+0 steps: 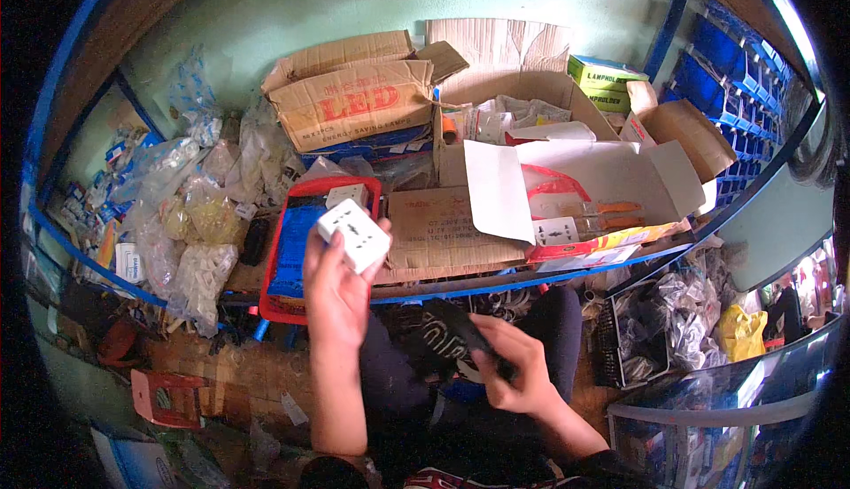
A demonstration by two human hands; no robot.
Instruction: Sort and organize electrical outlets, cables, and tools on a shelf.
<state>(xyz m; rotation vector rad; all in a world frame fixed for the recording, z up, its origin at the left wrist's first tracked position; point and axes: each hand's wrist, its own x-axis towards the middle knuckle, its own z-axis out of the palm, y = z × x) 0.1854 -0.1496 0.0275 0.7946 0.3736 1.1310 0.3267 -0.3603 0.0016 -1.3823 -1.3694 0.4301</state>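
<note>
My left hand (335, 298) is closed round a white wall socket (356, 236), raised just above the red tray (378, 210) with its slotted face upward. A second white piece (345, 195) lies in that tray beside a flat blue packet (299, 250). Lower and to the right, my right hand (518, 365) grips a long black object (462, 328), tilted over my lap; its kind is not clear. To the far right, an open white carton (496, 192) holds another white socket (556, 230) and several orange-handled tools (620, 209).
Behind the tray stand a brown cardboard box (354, 104) and a larger open carton (496, 50). Clear plastic bags (208, 214) pile up at the left. The blue shelf edge (434, 294) runs across in front of me. Blue bins (708, 55) line the right.
</note>
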